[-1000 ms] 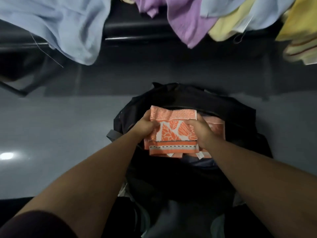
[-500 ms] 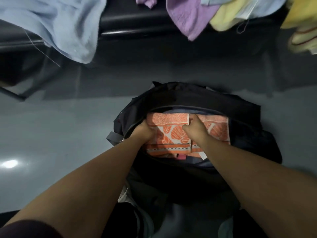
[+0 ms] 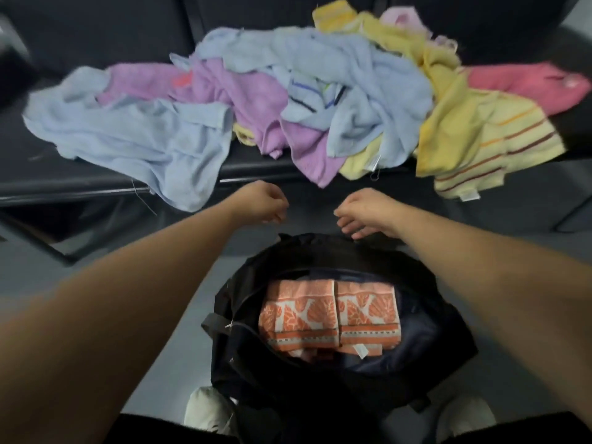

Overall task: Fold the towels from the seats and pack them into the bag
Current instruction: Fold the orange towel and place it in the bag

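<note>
1. The bag (image 3: pixel 320 254) stands open on the floor. Inside it, two folded orange towels lie flat side by side with their edges touching. One (image 3: pixel 299 315) is toward the bag's left side and the other (image 3: pixel 368 312) is at its middle. Dark lining shows bare at the bag's right side.
2. Both hands hold nothing. The left hand (image 3: pixel 264 203) hangs beyond the bag's far rim with its fingers loosely curled. The right hand (image 3: pixel 362 216) hovers just over that rim, fingers relaxed and drooping, apart from the left.
3. Beyond the bag, the seats (image 3: pixel 96 36) carry a tangled heap of unfolded towels: a light blue towel (image 3: pixel 144 139), a purple towel (image 3: pixel 256 100), a yellow towel (image 3: pixel 448 123), a striped towel (image 3: pixel 499 149) and a pink towel (image 3: pixel 525 81).
4. The step in hand looks like fetching the next towel, since the orange pair seems packed.
5. The next move likely calls for pulling one towel free of the heap. The light blue towel, whose edge droops toward the bag, looks easiest. It would then need folding down to about the orange towels' size to fit the bare lining.
</note>
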